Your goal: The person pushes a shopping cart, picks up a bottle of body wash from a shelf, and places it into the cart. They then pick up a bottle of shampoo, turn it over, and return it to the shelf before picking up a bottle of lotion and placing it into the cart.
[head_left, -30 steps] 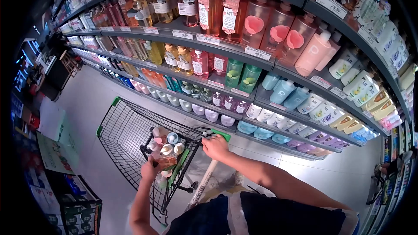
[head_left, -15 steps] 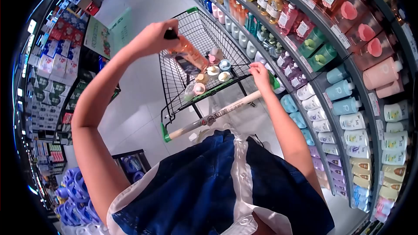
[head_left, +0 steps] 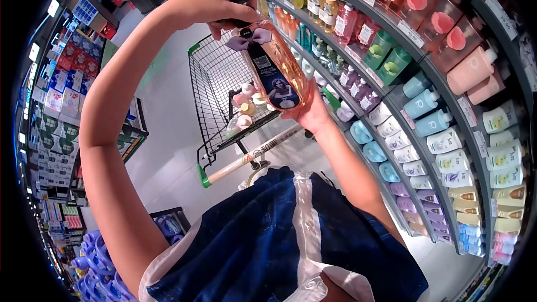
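A clear bottle of pinkish-orange liquid [head_left: 285,59], with a dark label and a purple bow near its neck, is held tilted above the shopping cart [head_left: 212,86]. My left hand [head_left: 232,8] grips its black top. Around the bottle's lower end my right hand [head_left: 310,109] is closed, the fingers partly hidden behind it. Below and to the left of the bottle, several bottles with pale caps [head_left: 246,109] stand in the near end of the cart.
Shelves of toiletry bottles [head_left: 442,140] curve along the right side. The cart's handle [head_left: 254,156] lies just in front of my body. Boxed goods [head_left: 64,95] line the left side, with purple containers [head_left: 98,263] at the lower left.
The bottle has moved right and nearer, its label now facing me. My right hand has come up from beside the cart handle and taken hold of the bottle's lower end.
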The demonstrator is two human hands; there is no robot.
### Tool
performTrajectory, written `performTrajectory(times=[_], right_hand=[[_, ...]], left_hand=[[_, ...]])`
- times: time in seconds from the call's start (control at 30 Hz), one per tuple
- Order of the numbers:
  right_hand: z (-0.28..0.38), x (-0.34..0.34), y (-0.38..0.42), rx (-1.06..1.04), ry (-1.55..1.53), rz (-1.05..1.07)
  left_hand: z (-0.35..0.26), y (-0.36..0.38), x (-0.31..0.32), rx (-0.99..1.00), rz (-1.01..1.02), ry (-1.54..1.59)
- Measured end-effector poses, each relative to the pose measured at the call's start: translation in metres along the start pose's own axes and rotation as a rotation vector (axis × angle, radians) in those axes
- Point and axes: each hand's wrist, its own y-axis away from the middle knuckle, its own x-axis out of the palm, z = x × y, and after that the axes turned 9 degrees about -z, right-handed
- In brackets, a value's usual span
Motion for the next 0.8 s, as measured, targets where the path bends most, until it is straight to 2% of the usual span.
performTrajectory(times=[0.13, 0.17, 0.27, 0.33, 0.4, 0.43, 0.47, 0.53, 0.57, 0.6, 0.63, 0.67, 0.7, 0.73, 0.8], right_hand=[[-0.005, -0.002, 0.03, -0.089, 0.136, -0.062], [-0.004, -0.006, 0.033, -0.089, 0.14, -0.067], [0.001, -0.004, 0.045, -0.108, 0.104, -0.082], [0.006, -0.002, 0.051, -0.152, 0.062, -0.085], [0.013, -0.001, 0.056, -0.155, 0.092, -0.007], [0.018, 0.014, 0.063, -0.17, 0.056, -0.015], [0.012, -0.004, 0.063, -0.143, 0.016, -0.008], [0.014, -0.009, 0.066, -0.102, -0.107, 0.029], [0.015, -0.011, 0.068, -0.079, -0.167, 0.046], [0.013, -0.018, 0.068, -0.133, -0.066, -0.048], [0.014, -0.011, 0.073, -0.18, 0.016, -0.039], [0.017, -0.009, 0.078, -0.199, 0.052, -0.095], [0.027, 0.007, 0.087, -0.222, 0.085, -0.097], [0.031, 0.003, 0.087, -0.182, 0.057, -0.052], [0.043, 0.005, 0.094, -0.239, 0.098, -0.11]], left_hand=[[-0.02, -0.016, 0.007, -0.029, 0.056, 0.029], [-0.022, -0.021, 0.004, -0.012, 0.14, 0.002], [-0.016, -0.03, 0.007, -0.089, 0.037, 0.235], [-0.001, -0.033, 0.009, 0.084, 0.247, 0.51], [0.033, -0.027, 0.046, 0.305, 0.131, 0.86], [0.035, -0.018, 0.069, 0.33, 0.066, 0.937], [0.031, -0.01, 0.093, 0.37, 0.025, 1.018], [0.035, -0.003, 0.143, 0.319, 0.136, 1.013], [0.049, -0.001, 0.174, 0.233, 0.185, 1.075], [0.037, 0.002, 0.193, 0.221, 0.126, 1.154], [0.025, 0.006, 0.211, 0.214, 0.065, 1.23], [0.023, 0.003, 0.225, 0.09, 0.035, 1.351], [0.028, -0.004, 0.235, 0.104, 0.064, 1.377], [0.028, -0.008, 0.247, 0.076, -0.069, 1.347], [0.017, -0.016, 0.26, 0.032, -0.112, 1.443]])
